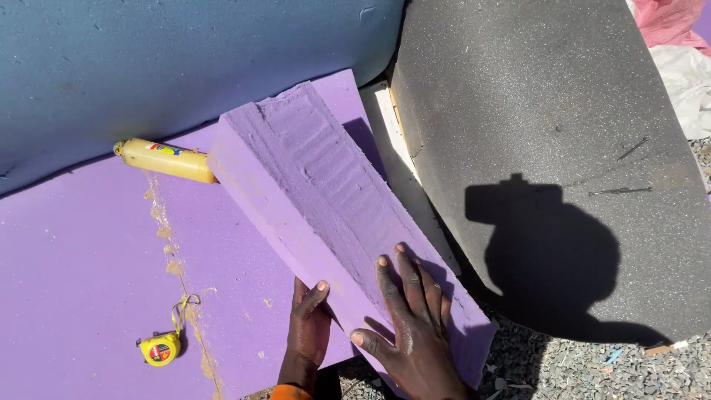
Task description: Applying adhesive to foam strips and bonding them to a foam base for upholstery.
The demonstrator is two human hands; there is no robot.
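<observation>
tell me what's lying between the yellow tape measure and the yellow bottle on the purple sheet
Only a trail of tan glue residue on the purple foam sheet, running from the yellow bottle toward the tape measure. No other object lies there in the head view.

Harsh direct sunlight, hard dark shadows, sharp focus throughout

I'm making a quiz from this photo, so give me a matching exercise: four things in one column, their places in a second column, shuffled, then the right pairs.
Things:
1. tape measure
2. yellow bottle
3. right hand
4. grey foam

Places:
A. flat on top of the purple block
B. lying at the block's far end
C. right of the block
D. on the purple sheet, lower left

Pairs: 1-D, 2-B, 3-A, 4-C
</observation>
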